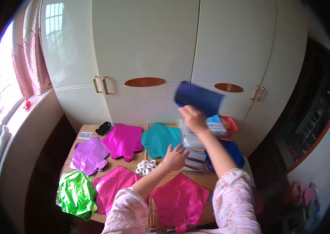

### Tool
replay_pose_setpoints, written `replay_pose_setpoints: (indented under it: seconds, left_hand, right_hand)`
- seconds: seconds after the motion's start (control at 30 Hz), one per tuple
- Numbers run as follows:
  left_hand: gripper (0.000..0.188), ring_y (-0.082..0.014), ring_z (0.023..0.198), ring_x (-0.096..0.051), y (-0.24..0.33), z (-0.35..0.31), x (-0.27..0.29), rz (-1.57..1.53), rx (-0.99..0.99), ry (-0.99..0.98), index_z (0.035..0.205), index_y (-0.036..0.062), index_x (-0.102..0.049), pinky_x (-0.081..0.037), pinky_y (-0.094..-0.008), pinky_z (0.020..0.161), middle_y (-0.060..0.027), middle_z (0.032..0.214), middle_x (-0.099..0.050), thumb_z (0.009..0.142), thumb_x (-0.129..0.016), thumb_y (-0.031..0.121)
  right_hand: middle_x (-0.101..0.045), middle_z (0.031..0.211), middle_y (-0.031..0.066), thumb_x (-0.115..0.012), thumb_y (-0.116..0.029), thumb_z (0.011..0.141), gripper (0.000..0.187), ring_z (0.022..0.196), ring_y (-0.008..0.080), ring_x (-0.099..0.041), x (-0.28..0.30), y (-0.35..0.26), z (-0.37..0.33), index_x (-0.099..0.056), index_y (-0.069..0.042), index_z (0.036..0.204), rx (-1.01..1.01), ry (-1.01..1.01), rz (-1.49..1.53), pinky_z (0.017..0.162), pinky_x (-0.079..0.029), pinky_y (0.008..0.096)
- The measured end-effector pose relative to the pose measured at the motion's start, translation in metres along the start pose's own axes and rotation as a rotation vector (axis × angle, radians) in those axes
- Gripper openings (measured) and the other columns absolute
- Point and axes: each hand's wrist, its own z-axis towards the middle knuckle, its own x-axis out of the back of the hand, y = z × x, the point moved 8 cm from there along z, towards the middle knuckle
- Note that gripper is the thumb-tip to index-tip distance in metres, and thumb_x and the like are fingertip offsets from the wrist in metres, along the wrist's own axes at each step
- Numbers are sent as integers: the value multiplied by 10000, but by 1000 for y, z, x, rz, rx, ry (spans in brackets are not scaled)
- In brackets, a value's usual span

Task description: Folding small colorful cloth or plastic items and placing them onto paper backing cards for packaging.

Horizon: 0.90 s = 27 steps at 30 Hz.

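A dark blue sheet [200,98], blurred by motion, is raised above the table's far side. My right hand [194,117] is closed on its lower edge. My left hand [176,156] is lower, its fingers spread, beside a stack of clear and silvery packets [194,160]; whether it touches them I cannot tell. Just left of that hand lie several small white ribbon rolls [146,167]. Beyond it is a pile of flat teal foil balloons [161,139]. A flat hot-pink foil balloon [180,199] spreads out between my forearms.
Magenta [122,140], purple [90,155], green [76,194] and pink [114,185] foil balloons cover the table's left side. A black object [103,128] sits at the back left. Blue foil [233,154] and a red basket [231,125] are on the right, before a white cupboard [145,46].
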Motion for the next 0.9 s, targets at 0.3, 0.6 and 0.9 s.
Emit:
replay_pose_setpoints:
  seconds: [0.3,0.6,0.9]
  left_hand:
    - [413,-272,1207,-487,-142,-98,13,-41,325,-116,1178,163,-575,-328,-570,977,-71,1216,-590,802,-586,333]
    - [188,-283,979,-615,-166,-115,-7,-92,303,25,898,102,-630,-452,-502,823,-103,920,-670,770,-552,214]
    - [289,-307,902,-629,-163,-97,-2,-224,216,298,1024,88,-637,-495,-422,787,-134,932,-662,763,-548,175]
  right_hand:
    - [-612,823,59,-566,-157,782,101,799,232,-651,-181,-134,-123,-622,-78,755,304,-693,205,646,-549,363]
    - [-640,858,104,-618,-212,767,156,814,301,-641,-179,-129,-136,-666,-72,818,79,-745,418,735,-527,396]
    - [-681,781,132,-713,-268,729,219,739,290,-662,-183,-78,-146,-725,-87,853,-738,-716,654,680,-514,359]
